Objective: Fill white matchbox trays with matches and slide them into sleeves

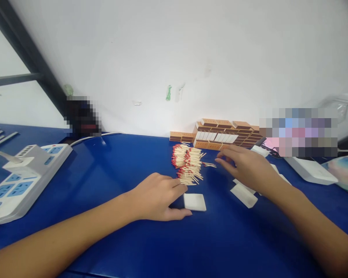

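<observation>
A small white matchbox tray lies on the blue table. My left hand is at its left end, with the thumb along the near edge and a finger at the far edge. Beyond it is a heap of wooden matches with red heads, mostly pointing left. My right hand hovers right of the heap, fingers curved and apart, nothing visible in them. Close to its fingertips lie a few stray matches. More white trays lie under and beside my right wrist, partly hidden by it.
Stacked brown matchboxes stand against the white wall. Two smaller boxes sit left of them. A white power strip with a plugged cable occupies the left side. At the right are a white box and blurred items.
</observation>
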`<state>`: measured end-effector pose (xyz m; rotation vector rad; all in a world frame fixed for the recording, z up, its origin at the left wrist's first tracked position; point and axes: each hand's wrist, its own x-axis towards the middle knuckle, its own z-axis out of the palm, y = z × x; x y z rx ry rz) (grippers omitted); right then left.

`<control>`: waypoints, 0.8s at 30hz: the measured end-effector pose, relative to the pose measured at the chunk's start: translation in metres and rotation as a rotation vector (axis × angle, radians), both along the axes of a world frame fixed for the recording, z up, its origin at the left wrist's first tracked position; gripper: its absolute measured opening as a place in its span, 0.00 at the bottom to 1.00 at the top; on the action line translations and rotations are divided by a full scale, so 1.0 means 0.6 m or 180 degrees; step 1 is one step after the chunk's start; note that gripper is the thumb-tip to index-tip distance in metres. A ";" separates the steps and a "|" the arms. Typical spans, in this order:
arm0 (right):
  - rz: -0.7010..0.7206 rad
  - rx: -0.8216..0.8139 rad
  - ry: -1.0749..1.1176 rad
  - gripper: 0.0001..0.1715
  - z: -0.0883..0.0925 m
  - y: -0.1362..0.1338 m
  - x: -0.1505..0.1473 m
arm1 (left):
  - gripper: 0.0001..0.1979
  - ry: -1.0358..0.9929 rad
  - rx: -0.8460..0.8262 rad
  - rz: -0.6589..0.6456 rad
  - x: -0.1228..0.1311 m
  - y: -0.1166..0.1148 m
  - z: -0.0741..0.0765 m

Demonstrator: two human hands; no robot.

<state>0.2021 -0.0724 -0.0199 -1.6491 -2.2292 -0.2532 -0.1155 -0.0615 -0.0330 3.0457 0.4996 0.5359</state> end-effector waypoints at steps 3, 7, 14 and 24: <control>0.0119 -0.0136 0.0040 0.19 -0.013 0.010 0.011 | 0.22 0.0057 0.0014 0.0024 0.001 0.001 0.001; 0.0422 -0.0457 0.0337 0.18 -0.022 0.015 -0.001 | 0.21 0.0043 0.0014 -0.0045 0.001 0.002 0.000; 0.0366 -0.0736 0.0407 0.19 -0.036 0.025 0.004 | 0.19 0.0045 -0.0316 -0.0031 0.003 0.003 -0.003; 0.0676 -0.0970 0.0706 0.13 0.026 -0.056 -0.078 | 0.20 -0.0092 -0.0813 0.0339 0.004 0.010 0.002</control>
